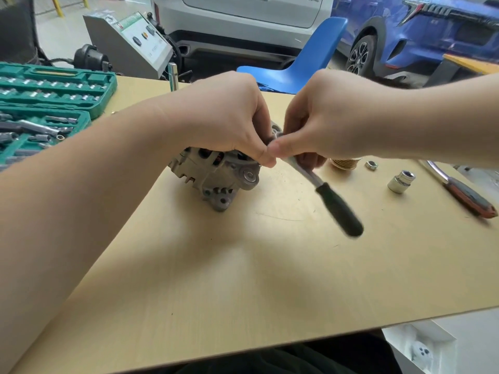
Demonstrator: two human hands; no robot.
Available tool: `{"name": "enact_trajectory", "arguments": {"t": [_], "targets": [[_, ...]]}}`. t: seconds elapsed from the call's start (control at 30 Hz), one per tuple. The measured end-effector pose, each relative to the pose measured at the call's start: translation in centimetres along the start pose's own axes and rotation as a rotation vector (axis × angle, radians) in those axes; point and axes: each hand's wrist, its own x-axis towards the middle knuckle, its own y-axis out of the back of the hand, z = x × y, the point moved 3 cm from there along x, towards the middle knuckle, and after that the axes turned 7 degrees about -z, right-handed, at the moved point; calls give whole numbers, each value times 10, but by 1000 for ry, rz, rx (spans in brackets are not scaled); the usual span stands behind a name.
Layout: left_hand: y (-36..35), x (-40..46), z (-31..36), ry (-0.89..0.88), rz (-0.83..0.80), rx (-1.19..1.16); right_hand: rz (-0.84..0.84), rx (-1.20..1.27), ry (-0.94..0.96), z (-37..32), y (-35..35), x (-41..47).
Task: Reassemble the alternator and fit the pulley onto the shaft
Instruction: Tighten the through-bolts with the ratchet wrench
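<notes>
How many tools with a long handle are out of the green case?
2. One black-handled ratchet is held at the alternator by both hands. One red-handled tool lies at the table's right edge. Others may be hidden behind the arms.

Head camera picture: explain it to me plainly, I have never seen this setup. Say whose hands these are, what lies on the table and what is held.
A person wears the camera on the head, so it looks down at their own hands. On the table lies an alternator. The left hand grips its top; the right hand holds a ratchet near its head. To the right lie the pulley, a nut, a socket and a red-handled tool. A green socket set sits at left.
</notes>
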Motion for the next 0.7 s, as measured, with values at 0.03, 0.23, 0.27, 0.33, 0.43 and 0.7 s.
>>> {"name": "enact_trajectory", "arguments": {"t": [0.03,0.23,0.27,0.33,0.43,0.7], "targets": [[0,0,-1,4,-5,1,-19,100,-58,-1,-2,-1],[0,-1,0,-29,-41,37,121,-882,370,2,0,-2],[-1,-1,0,-25,-40,36,111,-882,390,2,1,-3],[-1,-1,0,-12,-26,20,111,-632,282,-1,3,-4],[-1,1,0,-2,-25,12,-18,25,-43,0,-1,2],[0,-1,2,-56,-59,37,105,-934,482,7,-1,-2]]}}
